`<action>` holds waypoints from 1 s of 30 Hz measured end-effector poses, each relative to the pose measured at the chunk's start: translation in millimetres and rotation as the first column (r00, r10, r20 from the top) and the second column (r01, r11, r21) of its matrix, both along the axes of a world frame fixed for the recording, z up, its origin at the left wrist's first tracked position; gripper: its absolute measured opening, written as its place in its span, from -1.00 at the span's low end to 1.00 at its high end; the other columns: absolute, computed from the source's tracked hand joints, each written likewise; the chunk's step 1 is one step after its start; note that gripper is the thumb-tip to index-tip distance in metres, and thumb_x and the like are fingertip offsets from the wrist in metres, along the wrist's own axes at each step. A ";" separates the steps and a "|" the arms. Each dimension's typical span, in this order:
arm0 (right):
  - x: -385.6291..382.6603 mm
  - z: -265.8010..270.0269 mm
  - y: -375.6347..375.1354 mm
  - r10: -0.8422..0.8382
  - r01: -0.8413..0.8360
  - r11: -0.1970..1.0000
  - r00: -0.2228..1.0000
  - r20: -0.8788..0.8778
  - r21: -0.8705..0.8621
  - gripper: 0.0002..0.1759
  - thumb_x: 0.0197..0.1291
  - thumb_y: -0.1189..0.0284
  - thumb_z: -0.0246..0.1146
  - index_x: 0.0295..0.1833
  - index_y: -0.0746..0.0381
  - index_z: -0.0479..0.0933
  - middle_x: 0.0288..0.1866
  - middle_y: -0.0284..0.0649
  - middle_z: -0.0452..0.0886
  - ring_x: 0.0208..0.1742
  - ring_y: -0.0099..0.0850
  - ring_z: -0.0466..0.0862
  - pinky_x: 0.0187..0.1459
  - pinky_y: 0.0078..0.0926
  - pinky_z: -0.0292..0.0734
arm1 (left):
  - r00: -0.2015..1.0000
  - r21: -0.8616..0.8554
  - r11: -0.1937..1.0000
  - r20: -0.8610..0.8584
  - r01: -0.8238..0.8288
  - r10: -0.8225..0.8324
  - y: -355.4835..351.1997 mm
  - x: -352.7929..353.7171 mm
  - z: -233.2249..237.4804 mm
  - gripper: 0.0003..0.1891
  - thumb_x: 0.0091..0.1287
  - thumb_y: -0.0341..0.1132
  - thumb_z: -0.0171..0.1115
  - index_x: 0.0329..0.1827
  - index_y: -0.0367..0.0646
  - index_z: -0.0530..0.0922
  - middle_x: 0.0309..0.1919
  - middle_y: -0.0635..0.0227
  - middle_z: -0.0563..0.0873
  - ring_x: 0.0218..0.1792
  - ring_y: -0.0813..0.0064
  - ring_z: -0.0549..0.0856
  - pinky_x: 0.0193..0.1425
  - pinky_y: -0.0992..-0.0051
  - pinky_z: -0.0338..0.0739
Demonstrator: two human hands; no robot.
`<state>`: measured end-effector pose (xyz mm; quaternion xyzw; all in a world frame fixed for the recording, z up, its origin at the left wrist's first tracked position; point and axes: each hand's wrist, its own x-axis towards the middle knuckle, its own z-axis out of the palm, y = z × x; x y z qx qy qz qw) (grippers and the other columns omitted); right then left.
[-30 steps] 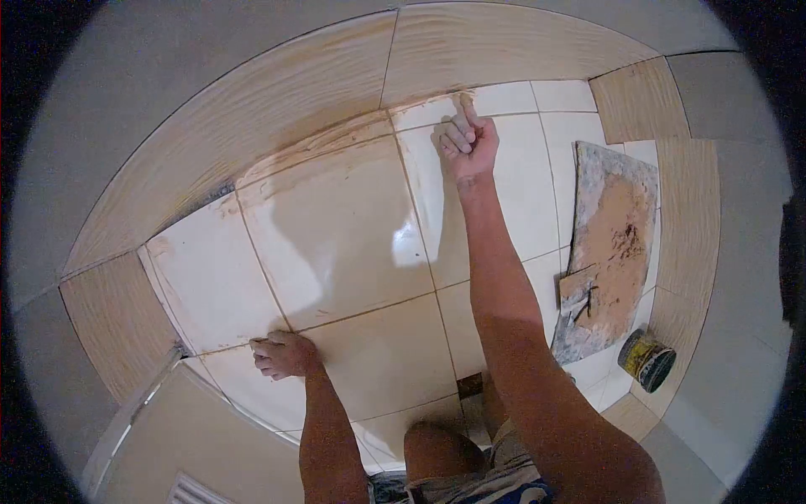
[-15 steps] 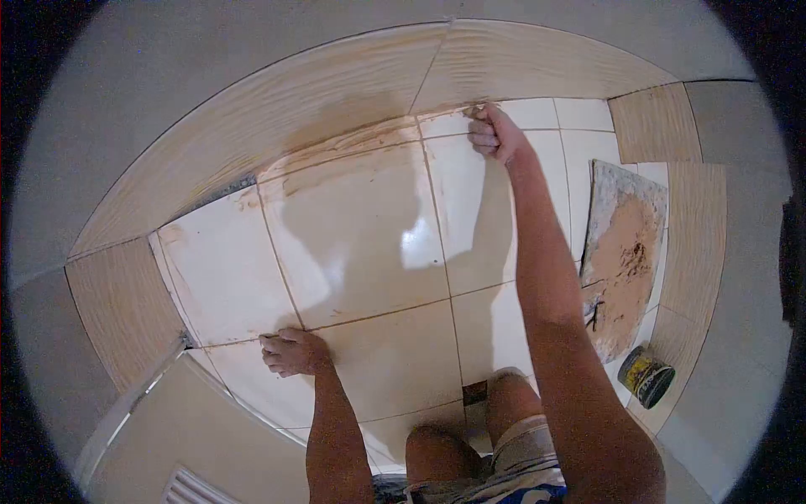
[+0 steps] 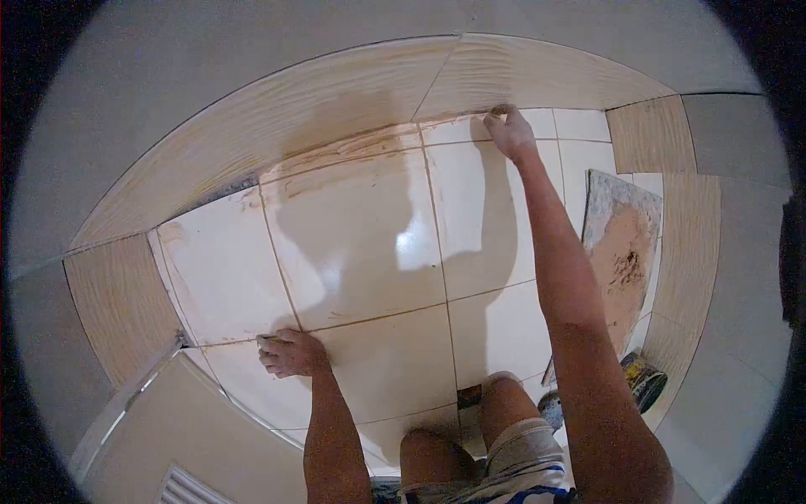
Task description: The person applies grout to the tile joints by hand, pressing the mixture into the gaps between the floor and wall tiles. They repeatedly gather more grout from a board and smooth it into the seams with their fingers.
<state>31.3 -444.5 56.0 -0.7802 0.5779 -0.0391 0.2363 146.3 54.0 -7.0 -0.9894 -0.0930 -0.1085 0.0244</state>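
My right hand (image 3: 510, 134) reaches to the far edge of the white floor tiles (image 3: 478, 197). Its fingers are closed, with a small brownish thing at the fingertips, right at the joint below the wood-look wall tile (image 3: 537, 71). Reddish-brown grout (image 3: 344, 151) is smeared along that joint to the left of it. My left hand (image 3: 290, 353) rests low on the tiles, where two grout lines cross, with its fingers curled in. A small greyish edge shows beside its thumb; what it belongs to is hidden.
On the right lies a grey board (image 3: 617, 197) spread with reddish mortar (image 3: 625, 239). A black and yellow tin (image 3: 645, 382) stands near it, partly behind my right arm. A dark square opening (image 3: 469, 396) is by my knees. At lower left is a pale panel with a slatted vent (image 3: 197, 487).
My right hand has slid slightly right along the far joint and turned, its back now more upward. My left hand stays in place. The camera view has shifted slightly.
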 end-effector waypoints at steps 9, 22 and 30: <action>35.5 -25.7 26.7 0.103 -0.043 0.987 0.909 -0.403 0.156 -0.13 0.12 0.05 0.15 0.46 0.24 0.05 0.07 0.10 0.58 0.12 -0.04 0.58 0.15 -0.23 0.47 | 0.994 -0.038 0.998 -0.097 -0.049 0.045 -2.5 -0.7 5.9 -0.49 0.36 -0.02 -0.10 0.29 -0.11 0.31 0.15 0.03 0.39 0.14 0.06 0.37 0.14 -0.01 0.24; 64.6 -8.7 84.2 0.430 -0.339 0.899 0.807 -0.405 0.278 -0.26 0.12 0.07 0.14 0.35 0.26 0.29 -0.02 -0.02 0.65 -0.01 -0.11 0.66 -0.01 -0.28 0.56 | 0.999 -0.030 0.999 -0.025 -0.031 0.031 2.5 -2.5 -5.3 -0.51 0.37 -0.03 -0.11 0.26 -0.09 0.36 0.12 0.04 0.41 0.12 0.05 0.39 0.07 -0.01 0.29; 28.1 -32.6 24.3 0.199 -0.163 0.958 0.970 -0.138 0.236 -0.05 0.13 0.05 0.16 0.43 0.41 -0.06 0.02 0.25 0.57 0.11 0.02 0.58 0.25 -0.22 0.38 | 1.000 0.006 1.000 -0.002 0.006 -0.006 4.6 -1.5 -4.8 -0.49 0.35 0.01 -0.08 0.25 -0.09 0.37 0.07 0.04 0.44 0.03 0.01 0.44 -0.04 -0.04 0.37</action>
